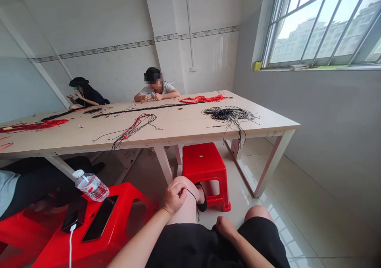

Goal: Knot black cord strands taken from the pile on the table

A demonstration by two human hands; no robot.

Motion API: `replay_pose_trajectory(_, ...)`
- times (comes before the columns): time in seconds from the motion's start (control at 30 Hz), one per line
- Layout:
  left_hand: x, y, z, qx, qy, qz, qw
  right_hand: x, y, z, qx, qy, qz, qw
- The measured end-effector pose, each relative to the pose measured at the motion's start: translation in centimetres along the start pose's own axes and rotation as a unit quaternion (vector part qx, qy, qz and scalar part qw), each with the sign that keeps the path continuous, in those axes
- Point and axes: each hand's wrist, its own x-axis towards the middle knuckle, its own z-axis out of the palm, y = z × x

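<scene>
Black shorts (184, 244) fill the bottom center, one thin cord (192, 194) just above.

From my remote seat I see the left hand (174, 198) bent over the knee (182, 180), fingertips pinched on that cord, which curves loosely down; the right hand (226, 227) curls lower, and I cannot tell whether its fingers hold anything. One wiry, tangled black bundle (228, 113) spills over the smooth table's (181, 127) edge, right of center.

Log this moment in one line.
left hand: pinching dark cord by knee | right hand: curled, contents hidden | tangled black cords: on table, partly over edge
</scene>
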Motion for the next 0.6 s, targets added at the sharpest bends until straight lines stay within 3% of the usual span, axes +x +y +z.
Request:
replay_pose_trajectory(0.17,0.0,-0.2,0.2,-0.005,-0.01,-0.022,1.0,0.2,1.3,-1.3,0.005,-0.063,0.044,0.997)
replay_pose_trajectory(0.3,0.0,0.0,0.0,-0.019,-0.018,-0.039,0.999,-0.2,1.4,-2.0,0.023,-0.071,0.046,0.996)
replay_pose_trajectory(0.47,-0.4,1.4,0.0,-0.069,-0.02,-0.06,0.996,-1.5,0.7,-3.5,0.056,-0.027,0.005,0.998)
replay_pose_trajectory(0.6,-1.6,2.8,0.3,-0.121,-0.029,-0.114,0.986,-2.9,-2.8,-5.5,0.095,0.062,-0.096,0.989)
